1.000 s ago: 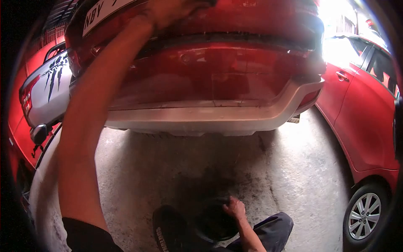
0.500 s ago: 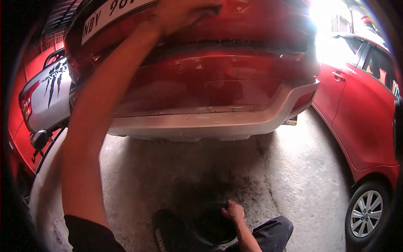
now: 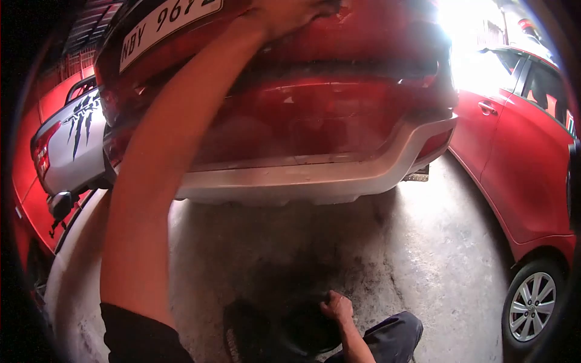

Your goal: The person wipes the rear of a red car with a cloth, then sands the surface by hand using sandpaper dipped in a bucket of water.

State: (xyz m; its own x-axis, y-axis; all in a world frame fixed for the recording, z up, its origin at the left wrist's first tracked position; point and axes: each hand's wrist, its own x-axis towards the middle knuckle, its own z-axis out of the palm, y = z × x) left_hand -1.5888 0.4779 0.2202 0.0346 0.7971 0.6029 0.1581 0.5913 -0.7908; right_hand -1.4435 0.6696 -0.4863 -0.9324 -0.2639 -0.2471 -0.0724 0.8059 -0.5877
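Observation:
At the top of the view, my left hand (image 3: 289,17) is against the red car's tailgate (image 3: 363,39), to the right of the license plate (image 3: 166,27). Its fingers are blurred and curl over something small and dark that I cannot make out. Low in the view, my right hand (image 3: 337,306) is closed on the rim of a round black bucket (image 3: 310,339). The bucket stands between my legs, and its inside is too dark to read.
Below the tailgate runs the red bumper with its silver lower trim (image 3: 266,178). A second red car (image 3: 523,163) stands close on the right, its wheel (image 3: 532,305) near me. At left is a silver pickup (image 3: 75,136). Concrete floor (image 3: 423,242) lies beneath.
My left hand and forearm have shifted right across the tailgate. More of the license plate shows. My right hand keeps its hold on the bucket rim.

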